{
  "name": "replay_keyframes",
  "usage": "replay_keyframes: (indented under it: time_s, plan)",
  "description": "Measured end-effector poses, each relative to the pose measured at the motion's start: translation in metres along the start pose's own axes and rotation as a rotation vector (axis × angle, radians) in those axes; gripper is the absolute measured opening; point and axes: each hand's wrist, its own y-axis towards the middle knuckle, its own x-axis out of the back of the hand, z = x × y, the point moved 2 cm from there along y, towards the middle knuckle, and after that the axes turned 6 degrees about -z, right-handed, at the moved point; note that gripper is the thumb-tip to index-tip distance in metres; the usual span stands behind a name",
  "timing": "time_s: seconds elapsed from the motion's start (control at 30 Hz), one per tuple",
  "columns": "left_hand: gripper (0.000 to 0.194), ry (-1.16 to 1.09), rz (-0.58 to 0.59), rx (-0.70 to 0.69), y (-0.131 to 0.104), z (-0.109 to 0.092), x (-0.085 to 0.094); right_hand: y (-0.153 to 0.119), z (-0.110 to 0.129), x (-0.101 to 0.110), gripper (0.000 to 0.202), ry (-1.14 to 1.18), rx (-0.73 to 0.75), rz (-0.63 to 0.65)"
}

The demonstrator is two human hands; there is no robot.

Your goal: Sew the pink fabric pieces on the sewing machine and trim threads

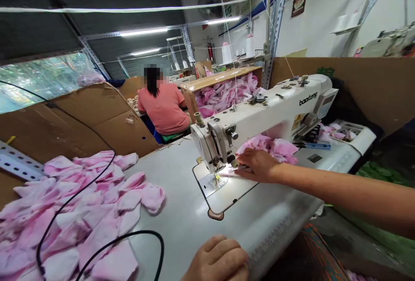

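Observation:
My right hand (259, 166) reaches in under the arm of a white sewing machine (256, 116), just right of the lit needle area. Its fingers are closed on a bunched pink cloth piece (283, 149); the fingertips are partly hidden. Near the table's front edge, my left hand (220, 259) lies with its fingers curled in, and no cloth shows in it. The presser foot and needle (216, 177) stand over the metal plate, where I see no cloth.
A heap of pink cloth pieces (97, 203) covers the table's left side, crossed by a black cable (78, 186). Blue-handled snips (316, 146) lie behind my right forearm. Behind the machine stands a box of pink cloth (223, 93). A person in a coral shirt (164, 108) sits beyond.

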Motion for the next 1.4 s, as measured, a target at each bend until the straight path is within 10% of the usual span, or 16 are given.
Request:
replay_keyframes:
  time_s: [0.4, 0.67, 0.87, 1.1, 1.4]
  plan:
    - [0.018, -0.174, -0.060, 0.512, -0.009, 0.011, -0.001, -0.043, 0.020, -0.005, 0.023, 0.067, 0.102, -0.017]
    - [0.019, -0.233, -0.023, 0.565, -0.009, 0.012, -0.005, -0.030, 0.001, -0.009, 0.028, 0.032, 0.139, -0.046]
    - [0.042, -0.301, -0.122, 0.699, -0.008, 0.010, -0.002, -0.038, 0.045, 0.006, 0.014, 0.270, 0.264, -0.094]
    - [0.042, -0.209, -0.215, 0.933, -0.007, 0.015, 0.013, -0.024, 0.094, 0.005, 0.016, 0.797, 0.042, 0.087]
    - [0.013, -0.417, -0.144, 1.187, -0.023, 0.027, 0.015, -0.016, 0.100, -0.016, 0.014, 1.022, -0.141, 0.146]
